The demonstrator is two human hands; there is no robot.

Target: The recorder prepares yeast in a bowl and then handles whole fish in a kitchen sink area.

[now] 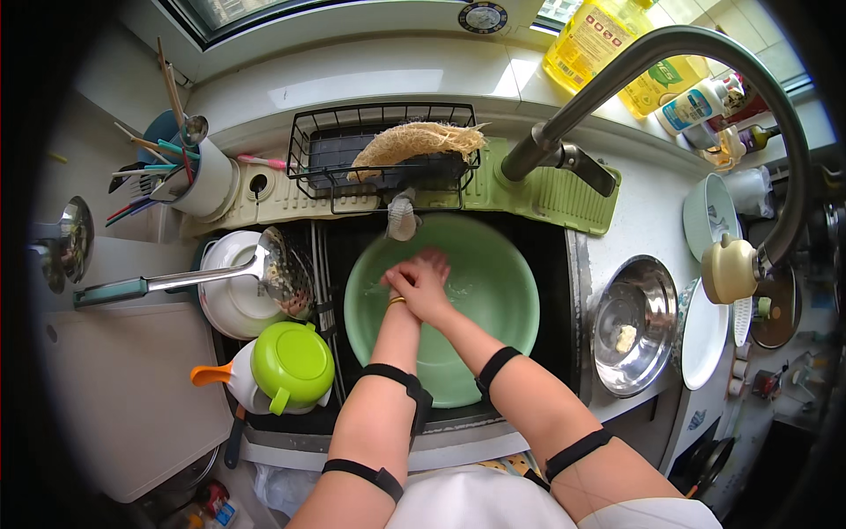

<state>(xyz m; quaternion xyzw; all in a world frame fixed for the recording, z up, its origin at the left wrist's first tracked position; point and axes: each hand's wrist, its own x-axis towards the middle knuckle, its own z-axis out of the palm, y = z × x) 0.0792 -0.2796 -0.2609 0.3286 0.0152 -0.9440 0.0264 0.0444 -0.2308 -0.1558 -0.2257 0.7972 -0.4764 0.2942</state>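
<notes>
A light green plastic basin (pixel 492 370) stands in the sink in front of me, with some water in it. Both of my hands are inside its rim. My left hand (pixel 434 259) reaches forward, blurred, its fingers spread and holding nothing. Across its wrist lies my right hand (pixel 423 288), with thumb and fingers wrapped around it just above a gold-coloured bangle (pixel 396 301). Part of the left hand is hidden under the right. Black straps cross both forearms.
A grey gooseneck faucet (pixel 687 41) arches right, its spout away from the basin. A wire rack (pixel 304 142) holds a loofah (pixel 416 144). A skimmer (pixel 254 268) and bowls crowd the left; a steel bowl (pixel 644 284) with a pale lump (pixel 626 338) stands right.
</notes>
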